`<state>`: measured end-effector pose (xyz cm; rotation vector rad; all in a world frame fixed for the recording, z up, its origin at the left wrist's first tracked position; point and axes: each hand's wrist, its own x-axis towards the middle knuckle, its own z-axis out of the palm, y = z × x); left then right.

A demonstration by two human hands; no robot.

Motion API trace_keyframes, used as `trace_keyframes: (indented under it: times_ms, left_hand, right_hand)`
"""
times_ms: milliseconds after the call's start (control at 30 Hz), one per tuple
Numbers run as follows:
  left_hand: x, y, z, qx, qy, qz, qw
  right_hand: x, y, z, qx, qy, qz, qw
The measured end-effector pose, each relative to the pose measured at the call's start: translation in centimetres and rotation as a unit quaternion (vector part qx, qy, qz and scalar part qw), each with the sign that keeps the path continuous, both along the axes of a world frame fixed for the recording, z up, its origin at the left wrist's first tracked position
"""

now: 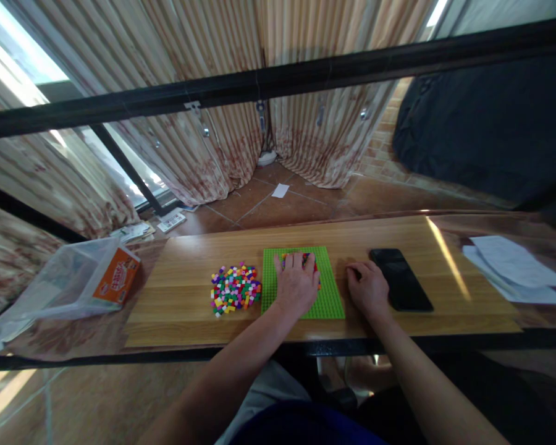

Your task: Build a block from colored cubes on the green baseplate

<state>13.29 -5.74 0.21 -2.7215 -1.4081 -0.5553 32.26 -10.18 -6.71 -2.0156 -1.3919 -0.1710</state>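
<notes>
A green studded baseplate (328, 296) lies on the wooden board in front of me. My left hand (297, 281) rests over its upper middle with the fingers spread. Under and around those fingers show small colourful bricks (311, 256) on the plate, mostly covered by the hand. Left of the plate is a loose pile of small multicoloured bricks (234, 289). My right hand (368, 287) lies on the board between the plate and a black phone or tablet (401, 279), its fingers curled in. Whether anything is inside those fingers cannot be made out.
The wooden board (180, 321) spans the table. A clear plastic bin (69, 278) with an orange label stands at the left, white papers (514, 266) lie at the right. A black metal bar (306, 74) crosses the view before the curtains (213, 37).
</notes>
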Motion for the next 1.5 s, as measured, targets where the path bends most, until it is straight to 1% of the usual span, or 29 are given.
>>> trace_keyframes:
  times_ms: [133,267,400,767,1033,1500]
  left_hand:
    - [0.4,0.2,-0.1,0.006,-0.008,-0.014,1.000]
    - [0.7,0.4,-0.7,0.011,-0.021,-0.041,0.999]
    - [0.8,0.5,-1.1,0.010,-0.035,-0.055,0.998]
    - [0.5,0.3,-0.9,0.017,-0.014,-0.066,0.998]
    - [0.5,0.4,-1.2,0.019,-0.020,-0.056,0.998]
    - [0.6,0.4,-1.0,0.008,-0.024,-0.051,0.998]
  right_hand:
    - [0.1,0.0,-0.1,0.001,0.002,0.001,1.000]
    - [0.1,0.0,0.0,0.003,0.010,0.004,1.000]
    - [0.1,0.0,0.0,0.002,0.017,0.004,1.000]
    - [0.1,0.0,0.0,0.000,0.015,0.006,1.000]
    - [0.1,0.0,0.1,-0.007,0.016,0.008,1.000]
    - [0.1,0.0,0.1,0.002,0.016,0.007,1.000]
